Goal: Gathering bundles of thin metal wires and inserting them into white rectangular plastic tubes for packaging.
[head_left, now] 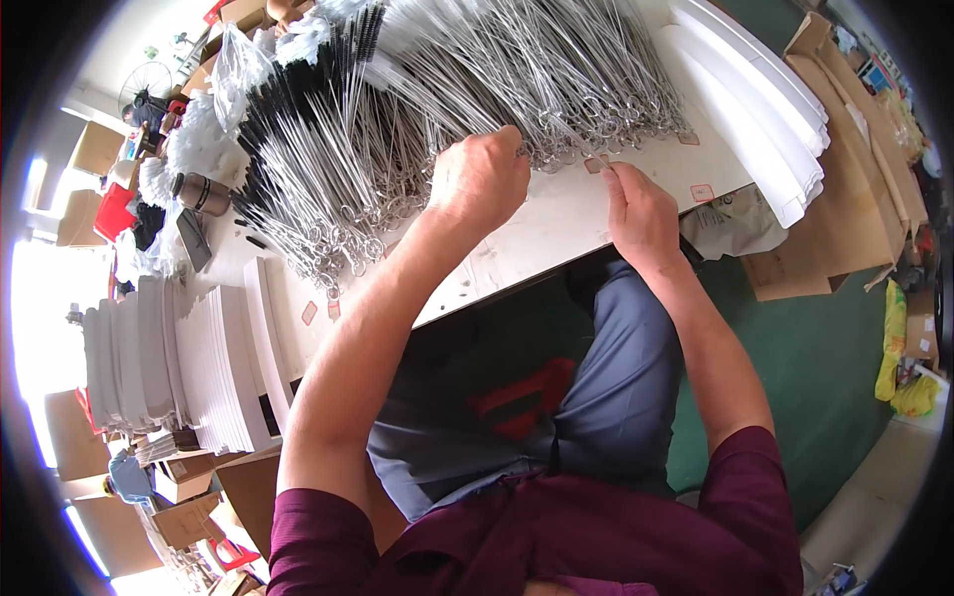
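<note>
Sticker point(596, 164) pinched at right hand point(644, 214) fingers point(613, 179), beside wire brushes point(556, 89).

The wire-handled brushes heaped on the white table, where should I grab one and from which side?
Probably by the ring end. The brushes lie with their looped wire ends fanned toward the table's near edge and the bristles away, tangled in the heap. Come from the near side, pinch one loop as the left hand and right hand are placed, and draw it out lengthwise.

Maroon short-sleeved shirt, grey-blue trousers, bare forearms, no gloves.
</note>
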`<state>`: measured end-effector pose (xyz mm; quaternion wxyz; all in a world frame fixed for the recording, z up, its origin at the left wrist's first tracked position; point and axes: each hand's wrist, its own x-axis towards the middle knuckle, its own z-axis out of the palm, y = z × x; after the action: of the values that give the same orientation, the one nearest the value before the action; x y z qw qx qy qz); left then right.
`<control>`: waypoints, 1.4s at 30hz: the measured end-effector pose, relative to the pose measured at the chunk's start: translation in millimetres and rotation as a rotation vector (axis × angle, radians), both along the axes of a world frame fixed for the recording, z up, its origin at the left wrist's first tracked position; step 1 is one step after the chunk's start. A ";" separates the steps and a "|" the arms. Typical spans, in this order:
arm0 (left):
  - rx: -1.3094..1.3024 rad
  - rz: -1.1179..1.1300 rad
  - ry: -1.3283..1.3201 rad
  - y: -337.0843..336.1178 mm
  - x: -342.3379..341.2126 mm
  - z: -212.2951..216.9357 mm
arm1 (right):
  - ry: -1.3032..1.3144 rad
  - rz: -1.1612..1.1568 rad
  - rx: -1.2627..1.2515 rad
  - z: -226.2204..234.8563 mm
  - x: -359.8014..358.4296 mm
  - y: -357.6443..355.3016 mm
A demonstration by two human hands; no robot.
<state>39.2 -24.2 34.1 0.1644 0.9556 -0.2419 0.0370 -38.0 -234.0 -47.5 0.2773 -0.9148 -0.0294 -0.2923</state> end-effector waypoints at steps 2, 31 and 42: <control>0.042 -0.029 -0.035 -4.7 1.5 -0.6 | -0.004 -0.003 0.023 -0.7 0.1 0.1; -0.500 -0.046 0.095 1.0 -16.3 19.6 | -0.063 -0.022 0.001 -5.8 3.1 0.2; -0.627 -0.061 0.163 25.9 -29.1 42.9 | 0.038 0.167 0.479 68.9 30.2 25.2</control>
<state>10.1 1.7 77.0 0.4707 0.8504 -0.2333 0.0279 -7.7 -208.8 21.4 0.5096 -0.8228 -0.0294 -0.2500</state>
